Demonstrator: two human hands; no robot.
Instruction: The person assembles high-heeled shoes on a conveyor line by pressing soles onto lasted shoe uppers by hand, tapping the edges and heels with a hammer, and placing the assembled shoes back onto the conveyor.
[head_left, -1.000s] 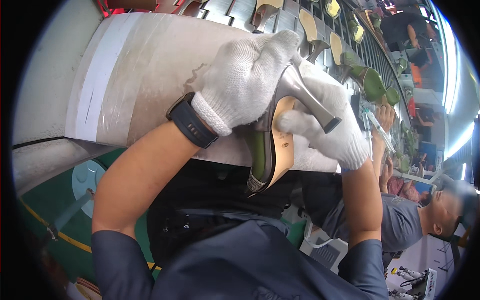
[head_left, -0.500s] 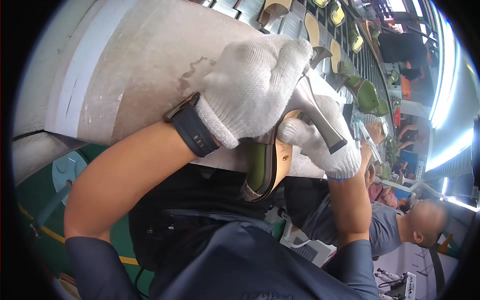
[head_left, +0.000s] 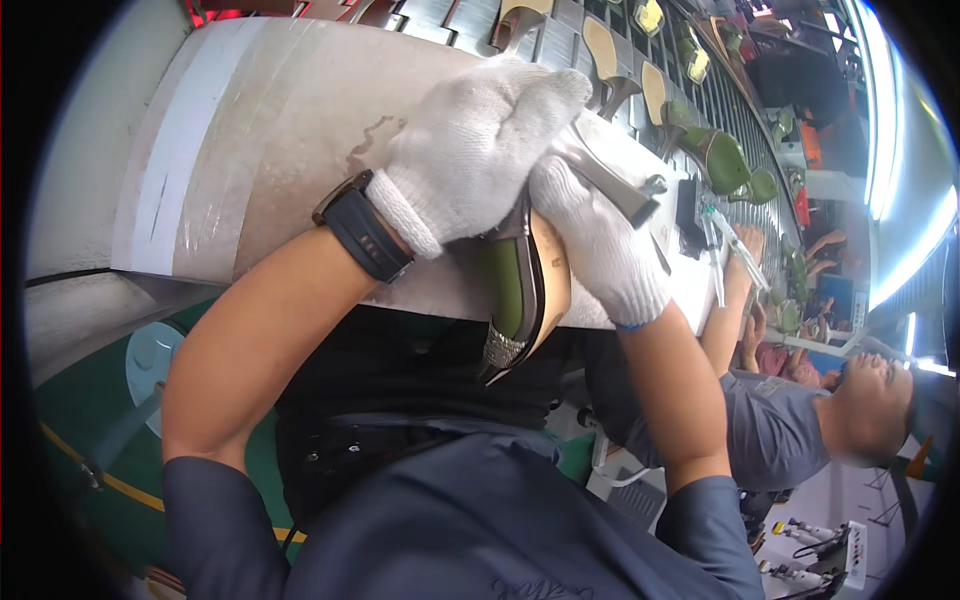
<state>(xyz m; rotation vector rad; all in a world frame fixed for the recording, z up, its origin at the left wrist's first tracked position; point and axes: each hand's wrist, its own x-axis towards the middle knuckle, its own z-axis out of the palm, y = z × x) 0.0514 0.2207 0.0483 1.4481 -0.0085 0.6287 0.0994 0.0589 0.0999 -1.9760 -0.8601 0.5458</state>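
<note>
A high-heeled shoe (head_left: 514,285) with a green upper, tan sole, glittery toe band and tall grey-brown metallic heel is held sole toward the right, its toe pointing down past the bench edge. My left hand (head_left: 468,150), in a white knitted glove, is closed around its back part by the heel. Gloved in white too, my right hand (head_left: 600,240) has its fingers curled against the sole just below the heel. The heel (head_left: 610,185) sticks out above my right hand. My gloves cover the back and middle of the shoe.
A pale bench top (head_left: 290,130) lies under my hands. Beyond it, a slatted conveyor (head_left: 565,45) carries more heels and green shoes (head_left: 722,160). Thin clear syringe-like tubes (head_left: 722,250) lie at the right, near a co-worker's arm (head_left: 728,310). A pale blue stool (head_left: 150,365) stands at lower left.
Both hands and the shoe appear farther left and slightly higher in the picture, as the view shifted too. My right hand has tucked closer under the heel. The co-worker's head has turned.
</note>
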